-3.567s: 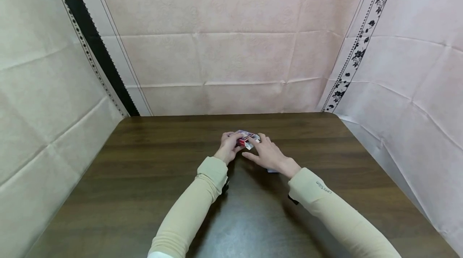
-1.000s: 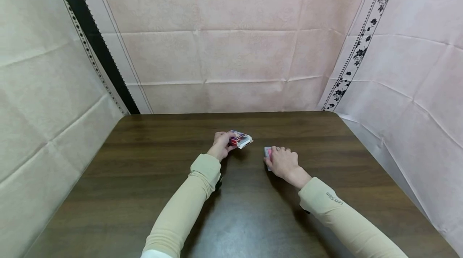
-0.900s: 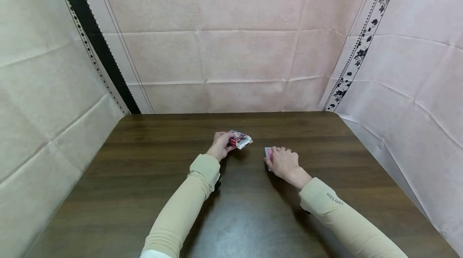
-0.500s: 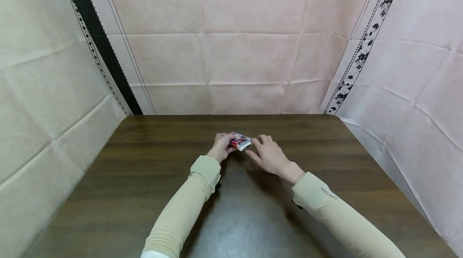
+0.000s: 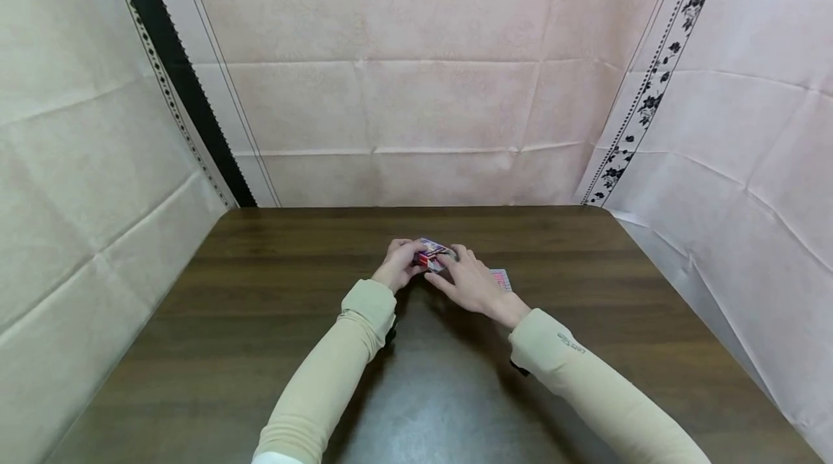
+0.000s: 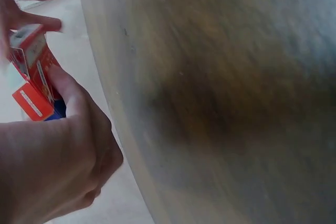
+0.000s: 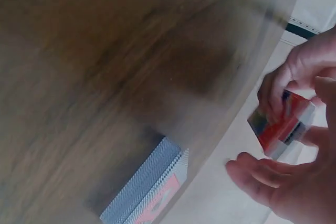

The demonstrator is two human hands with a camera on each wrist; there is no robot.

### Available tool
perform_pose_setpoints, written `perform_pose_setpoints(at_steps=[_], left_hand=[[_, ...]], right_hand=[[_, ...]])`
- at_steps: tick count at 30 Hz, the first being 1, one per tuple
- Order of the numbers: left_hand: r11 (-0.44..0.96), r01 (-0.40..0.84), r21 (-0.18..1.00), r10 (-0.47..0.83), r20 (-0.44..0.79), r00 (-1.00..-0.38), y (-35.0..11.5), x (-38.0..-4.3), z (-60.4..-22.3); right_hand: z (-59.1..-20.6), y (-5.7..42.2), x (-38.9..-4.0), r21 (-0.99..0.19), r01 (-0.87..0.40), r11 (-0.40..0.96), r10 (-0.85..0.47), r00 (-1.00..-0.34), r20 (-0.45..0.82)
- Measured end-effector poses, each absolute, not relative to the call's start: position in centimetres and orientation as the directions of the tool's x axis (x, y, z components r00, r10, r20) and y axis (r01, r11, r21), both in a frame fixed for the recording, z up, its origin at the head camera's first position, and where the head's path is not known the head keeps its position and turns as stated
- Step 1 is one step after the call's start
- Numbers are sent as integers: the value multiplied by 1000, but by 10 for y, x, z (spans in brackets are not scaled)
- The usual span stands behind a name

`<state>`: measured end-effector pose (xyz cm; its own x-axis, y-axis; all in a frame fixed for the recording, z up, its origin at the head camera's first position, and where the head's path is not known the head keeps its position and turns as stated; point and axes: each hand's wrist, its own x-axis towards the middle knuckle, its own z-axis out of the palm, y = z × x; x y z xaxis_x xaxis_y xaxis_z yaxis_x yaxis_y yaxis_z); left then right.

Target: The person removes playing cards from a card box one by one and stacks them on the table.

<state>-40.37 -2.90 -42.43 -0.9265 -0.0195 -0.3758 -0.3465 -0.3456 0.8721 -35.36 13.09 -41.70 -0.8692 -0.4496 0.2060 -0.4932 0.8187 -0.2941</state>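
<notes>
My left hand (image 5: 396, 262) grips a small red printed carton (image 5: 429, 250) above the table, thumb and fingers round its near end. In the left wrist view an orange flap (image 6: 32, 100) stands out from the carton's end. My right hand (image 5: 473, 283) is at the carton's other end, its fingers spread and fairly straight, fingertips right at the carton. Partly hidden behind the right hand, a flat block (image 5: 501, 279) with a pink top lies on the table. In the right wrist view this block has finely patterned grey sides.
The brown wooden table (image 5: 260, 348) runs back to a far edge. Pale cloth walls (image 5: 442, 102) stand behind it and on both sides, with a black strip (image 5: 182, 81) at the back left corner.
My right hand has left the pink-topped block, where it rested about a second ago, and moved left to the carton's end. My left hand holds the carton in nearly the same place.
</notes>
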Motion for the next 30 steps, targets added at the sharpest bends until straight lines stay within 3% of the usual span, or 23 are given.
perform_pose_setpoints(at_steps=[5, 13, 20, 30], left_hand=[[-385, -321, 865, -68, -373, -925, -31, -406, -425], [-419, -308, 854, -97, -379, -920, -35, -409, -429], [-443, -314, 839, -91, -391, -916, -35, -406, -427], [-457, -337, 823, -66, -409, -910, -31, -405, -424]], right_hand=[[-411, 137, -350, -279, -545, 791, -445, -824, 350], [-397, 159, -346, -243, -500, 832, -451, -863, 229], [-406, 187, -346, -272, -280, 921, -227, -951, 212], [-422, 192, -341, -55, -189, 980, -181, -975, 132]])
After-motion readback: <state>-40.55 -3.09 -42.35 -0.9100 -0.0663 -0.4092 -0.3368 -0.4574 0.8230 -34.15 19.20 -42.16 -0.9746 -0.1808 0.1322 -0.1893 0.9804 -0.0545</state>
